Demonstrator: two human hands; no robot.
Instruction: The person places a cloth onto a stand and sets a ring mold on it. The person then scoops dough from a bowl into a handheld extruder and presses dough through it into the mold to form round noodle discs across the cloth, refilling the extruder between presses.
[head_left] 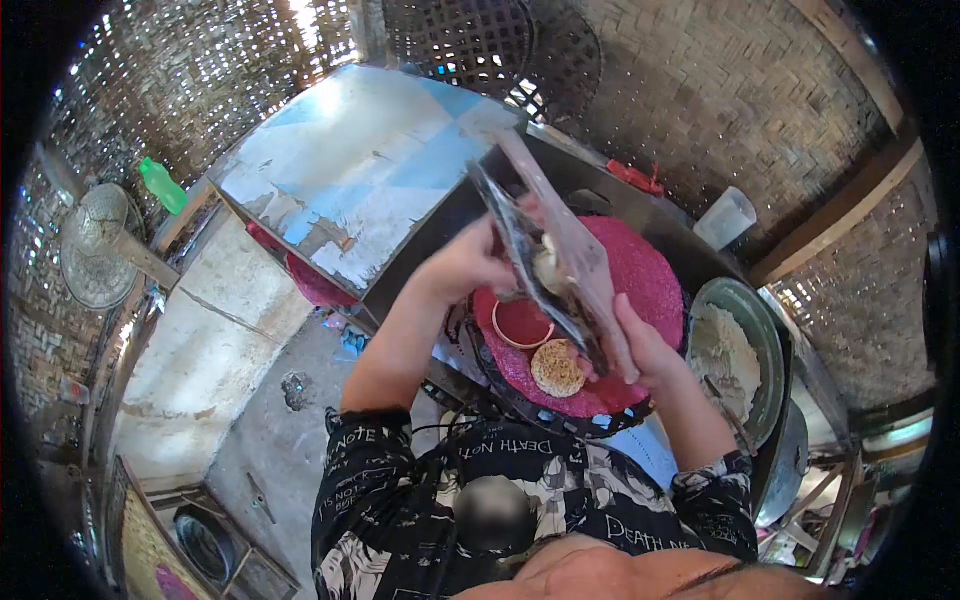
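Note:
Two flat boards stand tilted on edge between my hands, a dark one [522, 250] on the left and a pale one [580, 245] on the right. A whitish lump [548, 268] shows in the gap between them. My left hand [468, 262] is closed on the dark board's outer side, some fingers hidden behind it. Gripping the pale board's lower edge is my right hand [650, 350]. Below them a thin pale ring [523, 322] and a round disc with a crumbly tan top [558, 368] lie on a pink round surface [645, 260].
A green basin [770, 335] of pale flour-like powder stands at the right. Behind it are a translucent plastic cup [725, 218] and a red object [636, 178]. A worn blue-and-white tabletop [370, 140] lies at the back left. A green bottle [162, 186] is farther left.

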